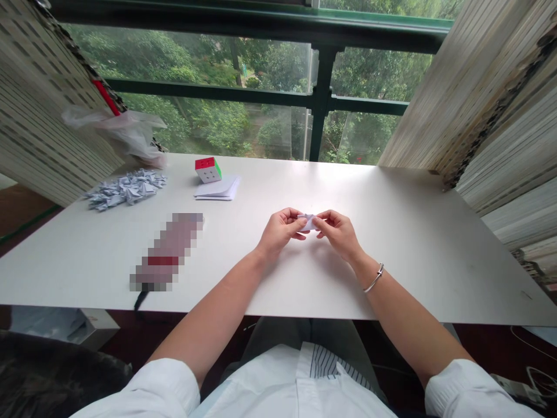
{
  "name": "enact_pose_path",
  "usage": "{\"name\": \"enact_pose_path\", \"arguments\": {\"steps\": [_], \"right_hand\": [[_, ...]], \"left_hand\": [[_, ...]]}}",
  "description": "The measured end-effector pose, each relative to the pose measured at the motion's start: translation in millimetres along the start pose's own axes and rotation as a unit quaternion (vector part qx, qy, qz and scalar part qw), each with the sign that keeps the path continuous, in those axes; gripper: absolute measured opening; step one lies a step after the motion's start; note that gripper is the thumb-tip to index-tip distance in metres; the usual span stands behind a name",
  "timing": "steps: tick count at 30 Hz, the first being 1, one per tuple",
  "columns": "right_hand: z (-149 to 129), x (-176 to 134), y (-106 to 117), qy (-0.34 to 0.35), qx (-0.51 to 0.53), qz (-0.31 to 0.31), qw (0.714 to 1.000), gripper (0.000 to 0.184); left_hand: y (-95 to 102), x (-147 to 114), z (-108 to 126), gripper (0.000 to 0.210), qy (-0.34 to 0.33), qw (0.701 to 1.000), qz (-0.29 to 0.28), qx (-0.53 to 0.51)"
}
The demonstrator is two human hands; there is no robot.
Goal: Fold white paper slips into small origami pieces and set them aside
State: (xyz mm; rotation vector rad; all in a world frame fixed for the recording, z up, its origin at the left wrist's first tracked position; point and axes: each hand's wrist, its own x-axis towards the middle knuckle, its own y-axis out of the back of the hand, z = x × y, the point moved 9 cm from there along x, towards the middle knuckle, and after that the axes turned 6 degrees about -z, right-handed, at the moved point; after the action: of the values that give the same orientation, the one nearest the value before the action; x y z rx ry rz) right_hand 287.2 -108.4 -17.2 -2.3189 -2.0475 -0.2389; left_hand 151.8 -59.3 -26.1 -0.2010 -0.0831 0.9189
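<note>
A small piece of folded white paper is held between my two hands, a little above the white table. My left hand pinches its left end between thumb and fingers. On the other side, my right hand grips the right end the same way, with the thumb on top. The fingers partly cover the paper, so its full shape cannot be made out.
At the back left lies a heap of folded paper pieces beside a plastic bag. A puzzle cube rests on a stack of white paper. A pixelated object with a black cord lies front left. Windows and curtains border the table.
</note>
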Motion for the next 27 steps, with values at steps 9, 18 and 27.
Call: {"name": "enact_pose_path", "arguments": {"steps": [9, 18, 27], "right_hand": [[6.0, 1.0, 4.6, -0.021, 0.038, 0.029, 0.999, 0.030], [4.5, -0.3, 2.6, -0.025, 0.058, 0.034, 0.997, 0.029], [8.2, -1.4, -3.4, -0.065, 0.075, -0.005, 0.995, 0.032]], "left_hand": [[-4.4, -0.2, 0.8, 0.039, -0.011, 1.000, -0.019, -0.008], [-3.7, 0.3, -0.2, 0.036, -0.011, 1.000, -0.005, -0.027], [-3.6, 0.1, 1.7, 0.030, -0.032, 0.999, -0.007, 0.006]]}}
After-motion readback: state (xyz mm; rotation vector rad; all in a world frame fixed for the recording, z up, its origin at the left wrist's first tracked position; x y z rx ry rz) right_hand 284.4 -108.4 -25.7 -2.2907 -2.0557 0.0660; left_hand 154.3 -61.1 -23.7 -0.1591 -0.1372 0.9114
